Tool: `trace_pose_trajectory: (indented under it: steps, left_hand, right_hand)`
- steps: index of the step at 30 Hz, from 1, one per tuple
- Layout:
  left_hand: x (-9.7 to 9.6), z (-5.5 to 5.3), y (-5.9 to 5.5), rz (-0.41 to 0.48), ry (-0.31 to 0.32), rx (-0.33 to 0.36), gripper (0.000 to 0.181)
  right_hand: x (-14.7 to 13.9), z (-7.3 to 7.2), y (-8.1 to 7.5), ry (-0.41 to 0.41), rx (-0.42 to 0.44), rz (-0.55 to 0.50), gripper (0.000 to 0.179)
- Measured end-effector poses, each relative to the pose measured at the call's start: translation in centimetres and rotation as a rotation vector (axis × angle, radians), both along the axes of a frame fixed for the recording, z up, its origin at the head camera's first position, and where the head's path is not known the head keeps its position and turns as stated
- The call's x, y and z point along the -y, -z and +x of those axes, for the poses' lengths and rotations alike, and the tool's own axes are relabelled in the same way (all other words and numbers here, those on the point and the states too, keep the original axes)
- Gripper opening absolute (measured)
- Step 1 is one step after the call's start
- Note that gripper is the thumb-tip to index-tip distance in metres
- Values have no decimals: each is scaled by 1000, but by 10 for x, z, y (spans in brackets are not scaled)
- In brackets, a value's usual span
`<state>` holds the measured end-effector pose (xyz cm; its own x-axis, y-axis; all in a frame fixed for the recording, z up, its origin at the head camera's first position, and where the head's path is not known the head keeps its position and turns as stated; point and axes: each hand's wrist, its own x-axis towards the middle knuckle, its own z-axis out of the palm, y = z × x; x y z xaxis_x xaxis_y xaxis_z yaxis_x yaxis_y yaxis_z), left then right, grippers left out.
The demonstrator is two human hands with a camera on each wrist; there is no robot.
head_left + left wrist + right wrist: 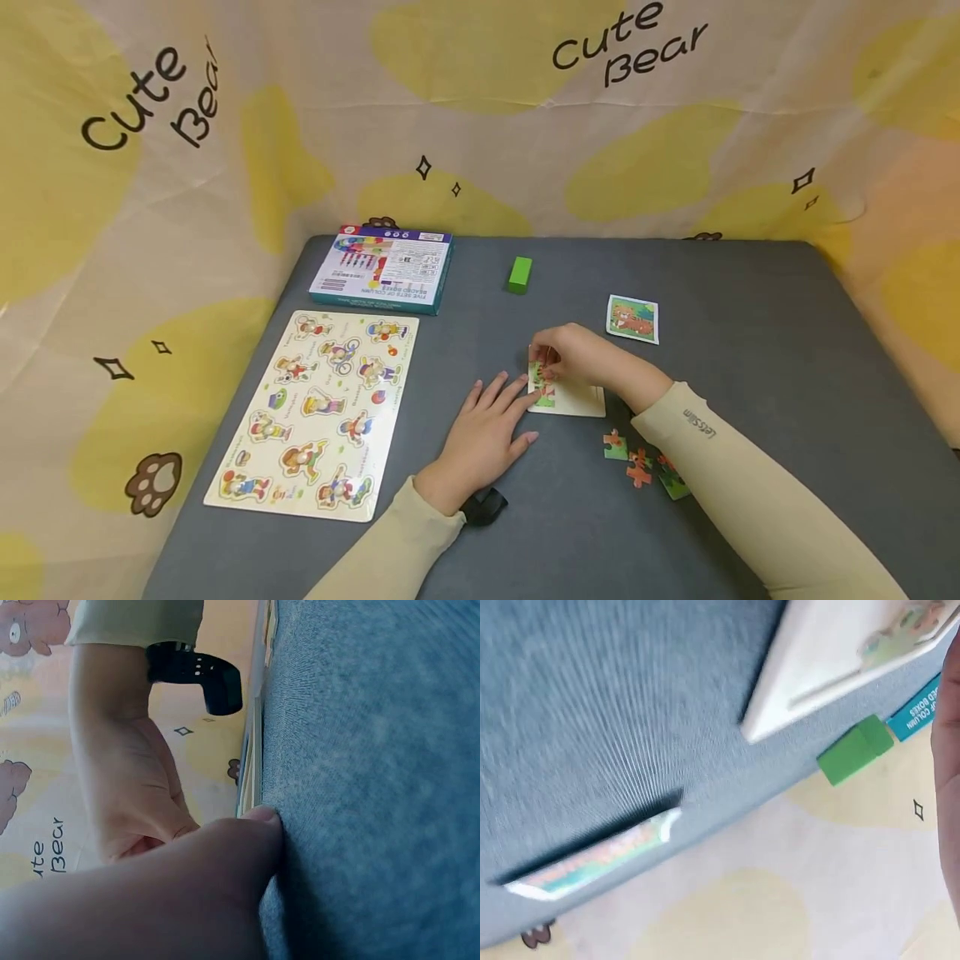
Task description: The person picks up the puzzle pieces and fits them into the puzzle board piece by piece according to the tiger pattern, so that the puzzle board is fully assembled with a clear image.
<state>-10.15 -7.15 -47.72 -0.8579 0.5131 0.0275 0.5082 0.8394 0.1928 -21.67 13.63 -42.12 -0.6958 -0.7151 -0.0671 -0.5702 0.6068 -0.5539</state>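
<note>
Head view shows a small shallow puzzle tray [576,402] on the grey worktop [570,533], just beyond and between the hands, with fitted pieces [545,399] along its left side and bare board to the right. The right hand [576,354] reaches over that left side, thumb and fingers bent down close together; whether a piece sits between them cannot be told. The left hand [482,437] lies low with straight, spread fingers holding nothing, its index fingertip at the tray's left edge.

Loose pieces [638,469] lie near the tray's close right corner, some partly hidden by the right sleeve [723,467]. That is probably the main hazard: a dragging forearm could scatter or flip them. Pressure from the right fingers might also skid the light tray if the left fingertip steadies it too weakly, and a knock could lift pieces already laid. The picture card [633,320] stands well clear of both hands, beyond the tray, so it seems at little risk.
</note>
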Motion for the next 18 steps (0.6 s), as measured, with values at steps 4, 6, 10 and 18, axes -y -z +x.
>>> trace_pose_trajectory:
  steps: [4, 6, 10, 18]
  left_hand:
    - [0, 0, 0, -1, -1, -6, 61]
    - [0, 0, -1, -2, 2, -9, 61]
    - [1, 0, -1, -1, 5, -2, 62]
    - [-1, 0, -2, -8, -3, -7, 62]
  right_hand:
    - [3, 1, -2, 10, -35, 25, 12]
    - [3, 4, -1, 11, -49, 41, 12]
    - [6, 14, 2, 26, -129, 96, 12]
    - [-14, 51, 0, 97, -315, 57, 11]
